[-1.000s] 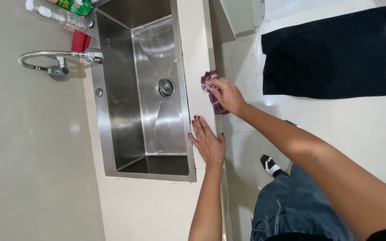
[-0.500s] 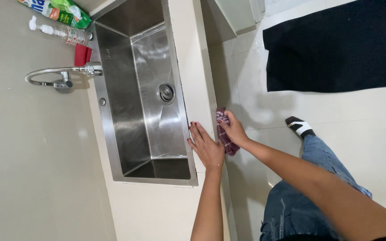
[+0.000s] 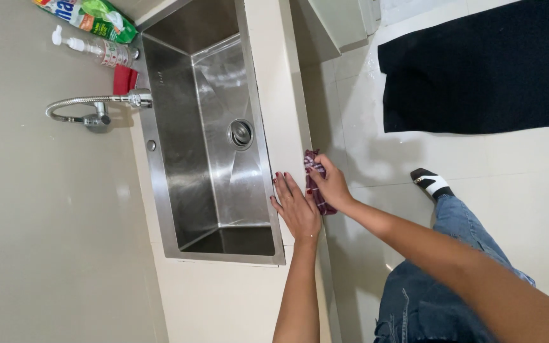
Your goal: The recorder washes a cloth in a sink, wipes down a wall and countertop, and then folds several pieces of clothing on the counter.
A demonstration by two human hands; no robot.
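Note:
My left hand lies flat, palm down, on the narrow pale counter strip along the near rim of a steel sink. Right beside it, my right hand presses a dark maroon cloth against the counter's front edge. The cloth's ends show above and below my fingers. The two hands almost touch. Red nails show on both hands.
The sink has a round drain and a bent hose faucet at the wall. A pump bottle, a green packet and a red item sit at its far corner. A black mat lies on the white floor by my sandalled foot.
My right hand slid the cloth along the counter's front edge toward my left hand, which stayed flat on the counter. My view shifted a little.

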